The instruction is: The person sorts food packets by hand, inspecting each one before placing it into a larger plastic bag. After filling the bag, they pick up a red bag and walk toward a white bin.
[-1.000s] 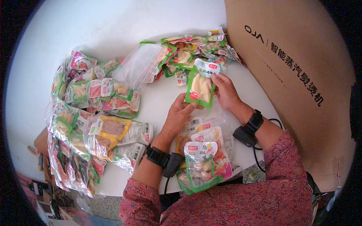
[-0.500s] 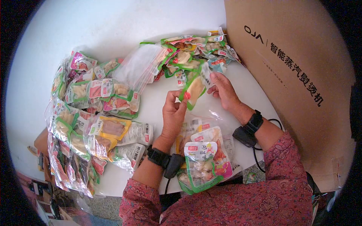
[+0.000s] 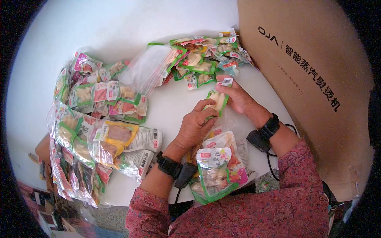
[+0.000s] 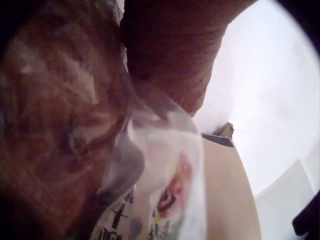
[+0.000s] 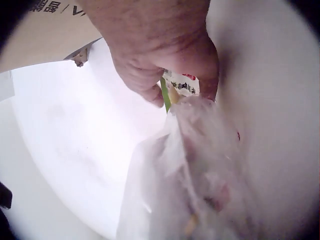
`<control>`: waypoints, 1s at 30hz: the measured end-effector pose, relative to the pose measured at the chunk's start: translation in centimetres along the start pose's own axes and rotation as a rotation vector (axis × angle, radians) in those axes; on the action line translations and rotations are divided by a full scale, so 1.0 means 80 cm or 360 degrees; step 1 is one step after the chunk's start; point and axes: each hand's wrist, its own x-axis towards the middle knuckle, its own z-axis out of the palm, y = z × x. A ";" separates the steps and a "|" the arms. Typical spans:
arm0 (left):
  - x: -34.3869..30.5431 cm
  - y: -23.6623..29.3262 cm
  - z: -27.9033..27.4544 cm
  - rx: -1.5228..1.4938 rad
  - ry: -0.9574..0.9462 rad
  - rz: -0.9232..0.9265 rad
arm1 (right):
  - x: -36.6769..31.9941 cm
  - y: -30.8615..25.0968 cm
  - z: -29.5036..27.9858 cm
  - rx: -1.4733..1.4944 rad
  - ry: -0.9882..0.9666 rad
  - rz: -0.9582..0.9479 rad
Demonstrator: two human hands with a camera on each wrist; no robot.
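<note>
Between both hands is a green-edged vacuum snack packet with pale pieces inside, tilted over the table. My right hand grips its white upper end; that end shows beside the thumb in the right wrist view. At its lower end, the curled fingers of my left hand overlap it and hide part of it. Just below the hands lies a clear plastic bag with packets in it. On top of these, near my body, a packet with a white header and green border lies face up.
Many similar snack packets spread along the left side of the white table. A stack of clear bags lies at the back, beside another pile of packets. A large cardboard box stands along the right edge.
The packet was held face up, then turned and tilted between the hands; now it is lower and nearer the bag. The left hand has shifted right, its fingers now over the packet's lower end.
</note>
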 end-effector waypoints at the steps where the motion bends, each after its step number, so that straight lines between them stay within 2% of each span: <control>1: 0.002 -0.004 0.002 -0.0008 0.0115 0.0089 | 0.002 0.004 -0.004 -0.0145 0.0077 0.0011; 3: 0.004 -0.002 -0.003 -0.0024 0.0226 0.0164 | 0.012 0.008 -0.018 -0.0153 0.0147 -0.0041; 5: 0.006 0.006 -0.021 -0.0084 0.0243 -0.0304 | 0.016 0.004 -0.024 -0.0158 0.0231 -0.0080; 6: 0.007 0.004 -0.025 -0.0092 0.0236 -0.0318 | 0.015 -0.005 -0.023 -0.0159 0.0280 -0.0218; 9: 0.008 0.004 -0.036 0.0142 0.0072 -0.0174 | 0.030 -0.018 -0.034 -0.0186 0.0389 -0.0483; 11: 0.004 -0.001 -0.033 0.0253 0.0058 -0.0211 | 0.033 -0.020 -0.038 -0.0154 0.0500 -0.0692; 13: 0.002 -0.001 -0.033 0.0366 0.0041 -0.0243 | 0.032 -0.019 -0.039 -0.0169 0.0527 -0.0717; 15: 0.004 0.005 -0.037 0.0701 -0.0120 -0.0056 | 0.033 -0.019 -0.041 -0.0184 0.0553 -0.0753; 16: 0.007 0.009 -0.039 0.0700 -0.0120 -0.0058 | 0.035 -0.017 -0.041 -0.0152 0.0506 -0.0744; 18: 0.014 0.021 -0.042 0.0346 -0.0039 0.0038 | 0.032 -0.016 -0.033 -0.0118 0.0453 -0.0729; 19: 0.016 0.025 -0.044 0.0349 -0.0037 0.0030 | 0.022 -0.021 -0.019 -0.0013 0.0323 -0.0627; 21: 0.016 0.032 -0.045 0.0061 0.0174 0.0210 | 0.005 -0.030 -0.001 0.0097 0.0191 -0.0508; 23: 0.019 0.041 -0.052 0.0145 0.0190 0.0233 | -0.004 -0.035 0.011 -0.0311 -0.0121 -0.0284; 24: 0.020 0.044 -0.055 0.0225 0.0201 0.0268 | -0.008 -0.035 0.016 -0.0308 -0.0135 -0.0271; 26: 0.022 0.047 -0.055 0.0255 0.0214 0.0272 | -0.016 -0.033 0.021 -0.0431 -0.0646 0.0022; 28: 0.024 0.043 -0.055 0.0280 0.0230 0.0278 | -0.017 -0.029 0.018 -0.0583 -0.0761 0.0125; 30: 0.026 0.037 -0.054 0.0223 0.0138 0.0138 | -0.023 -0.029 0.018 -0.0737 -0.0868 0.0228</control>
